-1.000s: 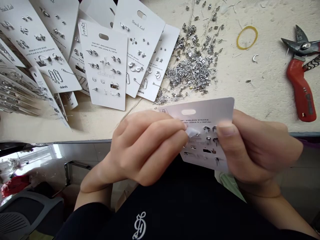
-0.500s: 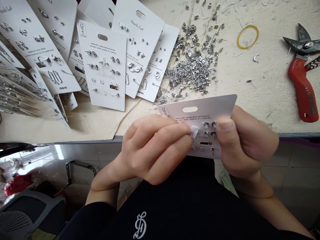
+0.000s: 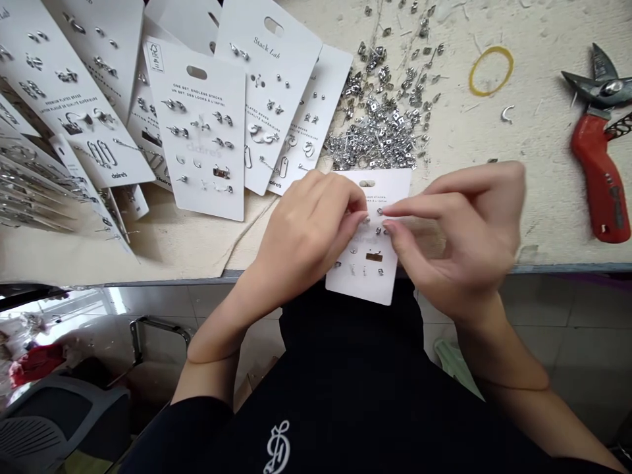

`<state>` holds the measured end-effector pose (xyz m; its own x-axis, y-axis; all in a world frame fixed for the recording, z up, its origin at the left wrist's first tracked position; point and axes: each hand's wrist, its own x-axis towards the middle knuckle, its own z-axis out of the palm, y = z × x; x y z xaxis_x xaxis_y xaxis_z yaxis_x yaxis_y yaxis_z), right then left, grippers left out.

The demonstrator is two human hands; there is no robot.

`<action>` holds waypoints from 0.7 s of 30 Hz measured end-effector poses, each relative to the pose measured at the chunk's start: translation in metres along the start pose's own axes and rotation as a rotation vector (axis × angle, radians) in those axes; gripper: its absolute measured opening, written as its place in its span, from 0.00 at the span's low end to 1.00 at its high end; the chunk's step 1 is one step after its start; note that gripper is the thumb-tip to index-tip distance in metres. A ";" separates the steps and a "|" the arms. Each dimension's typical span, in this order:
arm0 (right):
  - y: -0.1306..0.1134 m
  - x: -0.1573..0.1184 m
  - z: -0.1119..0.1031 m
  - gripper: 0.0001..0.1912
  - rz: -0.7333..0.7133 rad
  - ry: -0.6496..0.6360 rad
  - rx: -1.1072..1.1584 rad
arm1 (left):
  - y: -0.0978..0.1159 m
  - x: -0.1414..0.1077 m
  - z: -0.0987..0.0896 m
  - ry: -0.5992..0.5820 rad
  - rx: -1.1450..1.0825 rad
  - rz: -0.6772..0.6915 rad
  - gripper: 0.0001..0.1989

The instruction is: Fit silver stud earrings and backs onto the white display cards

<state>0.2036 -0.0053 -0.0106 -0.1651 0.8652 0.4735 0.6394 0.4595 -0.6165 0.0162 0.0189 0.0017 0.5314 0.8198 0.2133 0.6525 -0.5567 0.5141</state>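
1. We're working on a white Claire's earring card [image 3: 360,283] right at the middle of our view, holding it up over the front edge of the counter [image 3: 543,204], with its bottom end in front of our black shirt [image 3: 353,342].
2. Our left hand [image 3: 309,227] is coming in from 8 o'clock, and its grip is closed on the card's upper left side, with the fingertips [image 3: 358,209] bunched around the top row of metal studs [image 3: 379,211].
3. Our right hand [image 3: 461,234] is reaching in from 4 o'clock, with its fingertips [image 3: 390,227] right up at those studs. It's blurred, so we can't tell if that grip is pinching a stud or just touching it.
4. We're keeping finished-looking Stack Lab cards [image 3: 197,138] fanned out at 10 o'clock from our hands, all carrying silver-toned earrings.
5. A heap of small metal earring pieces [image 3: 380,135] is sitting at 12 o'clock, just above the card, while a yellow rubber band [image 3: 491,71] is lying at 1 o'clock.
6. Red-handled snips [image 3: 600,174] are resting at 2 o'clock, near the counter's right side.
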 end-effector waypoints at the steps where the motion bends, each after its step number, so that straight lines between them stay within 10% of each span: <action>1: -0.001 0.001 0.001 0.05 0.010 -0.021 -0.002 | -0.001 0.001 0.000 -0.028 0.005 -0.016 0.04; 21: 0.002 0.009 0.012 0.04 0.126 -0.111 0.085 | -0.006 0.017 -0.005 -0.172 -0.060 -0.088 0.05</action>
<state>0.1948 0.0063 -0.0148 -0.1723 0.9318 0.3196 0.5956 0.3570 -0.7196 0.0184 0.0365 0.0063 0.5610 0.8275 0.0231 0.6700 -0.4703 0.5743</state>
